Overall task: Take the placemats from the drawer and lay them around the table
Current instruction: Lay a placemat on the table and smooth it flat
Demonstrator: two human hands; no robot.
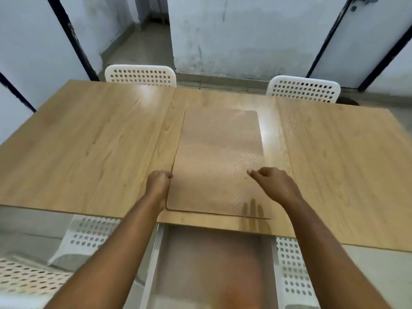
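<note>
A tan placemat [218,152] with a fine dotted texture lies lengthwise on the wooden table [89,141], its near edge close to the table's front edge. My left hand [159,182] is closed on the mat's left edge. Across from it, my right hand [274,184] sits over the right edge, thumb on top and fingers curled at the edge. Just under the table's front edge, between my forearms, the white drawer [153,264] stands pulled out. Its contents are a blurred tan surface.
Two white perforated chairs [140,75] [304,89] stand at the table's far side. More white perforated chairs [89,237] [292,270] sit on the near side, flanking the drawer. Beyond the table are pale walls, dark door frames and a tiled floor.
</note>
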